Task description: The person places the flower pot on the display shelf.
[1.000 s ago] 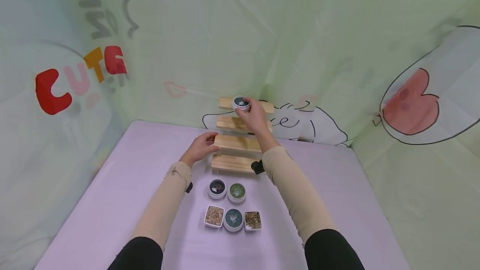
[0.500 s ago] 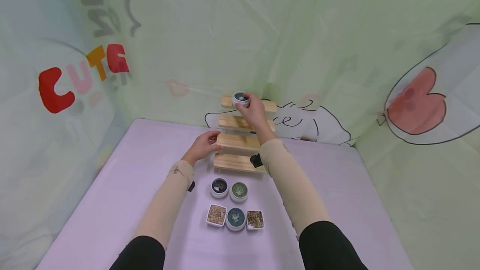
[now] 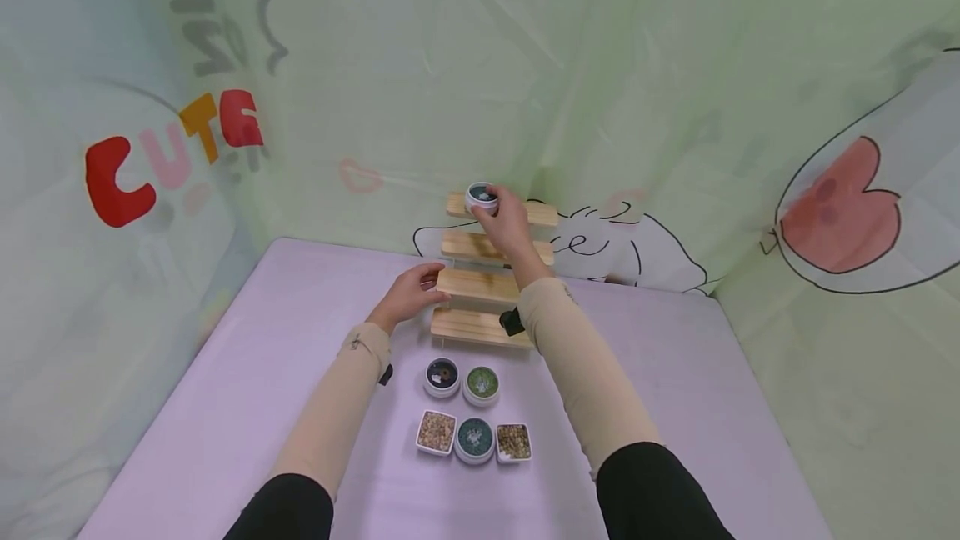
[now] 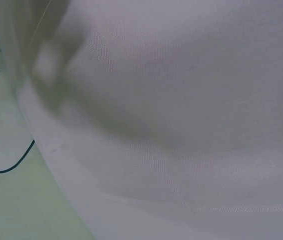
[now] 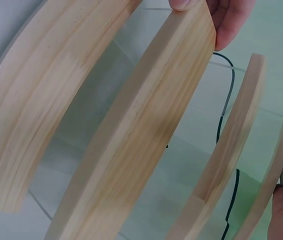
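- Leftward, the left hand [image 3: 408, 295] is pinching the left end of a pale wooden four-step stand [image 3: 472, 325] at its second-lowest board, thumb in front, fingers behind.
- Nearer, a square white dish of tan pebbles [image 3: 437, 432], a round white black-filled jar [image 3: 442, 374], a round white teal-filled jar [image 3: 475, 437] and a round white green-filled jar [image 3: 482, 383] are sitting on lilac cloth [image 3: 637, 373].
- Far up, a round white dark-teal-topped jar [image 3: 480, 197] is staying at the top board's left half, the right hand [image 3: 507, 227] pinching its right side.
- Near right, a square white dish of brown pebbles [image 3: 513, 442] is sitting.

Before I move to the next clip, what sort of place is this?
Likely an indoor staging corner; the wider room is out of view. Pale green cartoon-printed sheeting walls in a surface covered with lilac cloth, which bears a four-tier wooden display stand and small white containers.
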Motion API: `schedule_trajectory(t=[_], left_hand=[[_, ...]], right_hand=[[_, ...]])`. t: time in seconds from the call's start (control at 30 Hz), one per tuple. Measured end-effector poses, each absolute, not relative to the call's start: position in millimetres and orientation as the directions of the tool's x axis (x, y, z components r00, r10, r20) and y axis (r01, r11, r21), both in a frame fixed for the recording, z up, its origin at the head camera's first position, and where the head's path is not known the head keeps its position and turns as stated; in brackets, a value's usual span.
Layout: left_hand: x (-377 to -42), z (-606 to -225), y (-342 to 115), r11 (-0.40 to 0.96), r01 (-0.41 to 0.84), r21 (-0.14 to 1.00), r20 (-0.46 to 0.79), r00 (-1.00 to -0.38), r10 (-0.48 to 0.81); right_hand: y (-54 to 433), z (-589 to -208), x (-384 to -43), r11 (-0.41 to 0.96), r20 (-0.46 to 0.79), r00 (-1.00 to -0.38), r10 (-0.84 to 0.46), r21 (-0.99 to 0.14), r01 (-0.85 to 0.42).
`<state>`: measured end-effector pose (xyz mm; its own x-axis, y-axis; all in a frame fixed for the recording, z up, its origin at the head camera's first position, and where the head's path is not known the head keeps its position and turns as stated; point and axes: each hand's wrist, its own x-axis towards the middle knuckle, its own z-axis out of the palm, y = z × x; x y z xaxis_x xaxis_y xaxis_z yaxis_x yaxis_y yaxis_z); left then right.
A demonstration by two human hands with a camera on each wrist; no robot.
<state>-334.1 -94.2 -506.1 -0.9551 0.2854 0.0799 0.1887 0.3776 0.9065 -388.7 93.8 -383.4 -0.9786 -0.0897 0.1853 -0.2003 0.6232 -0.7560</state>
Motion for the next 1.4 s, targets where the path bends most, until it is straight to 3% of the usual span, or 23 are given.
schedule_trajectory(t=[0.83, 1.4], left_hand=[[-335, -505, -93, 0.416, 0.15, 0.897, 0.03, -0.959, 0.281], [-336, -505, -93, 0.42, 0.15, 0.895, 0.028, -0.959, 0.283]], right_hand=[[99, -390, -383, 0.622, 0.307, -0.947, -0.088, -0.726, -0.293], [125, -402, -346, 0.619, 0.37, -0.928, -0.05, -0.717, -0.32]])
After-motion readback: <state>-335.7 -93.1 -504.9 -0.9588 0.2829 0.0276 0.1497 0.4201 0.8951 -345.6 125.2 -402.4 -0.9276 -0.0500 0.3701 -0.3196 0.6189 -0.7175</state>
